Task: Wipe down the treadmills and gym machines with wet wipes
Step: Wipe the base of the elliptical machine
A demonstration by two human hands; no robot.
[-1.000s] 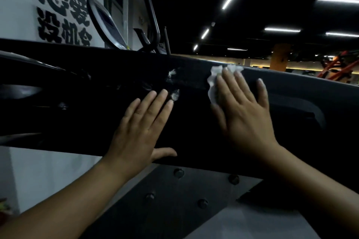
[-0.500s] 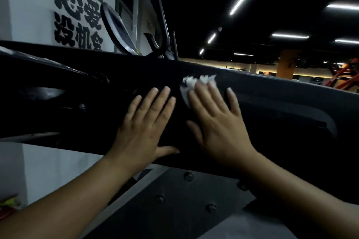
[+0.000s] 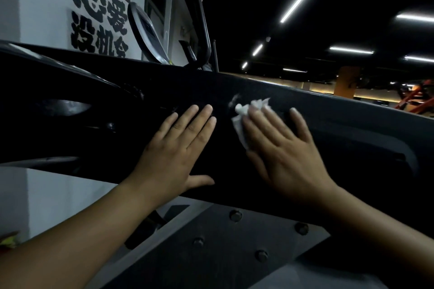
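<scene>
- Left hand [image 3: 175, 153]: flat, fingers straight, palm resting on the black machine panel [image 3: 352, 129].
- Right hand [image 3: 285, 148]: fingers extended, pressing the white wet wipe [image 3: 242, 122] against the panel.
- Wipe: under right fingertips, just beside left hand.

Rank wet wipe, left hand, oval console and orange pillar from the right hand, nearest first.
1. Wet wipe, under the right hand's fingers.
2. Left hand, flat beside it.
3. Oval console, upper left, behind.
4. Orange pillar, far background right.
</scene>
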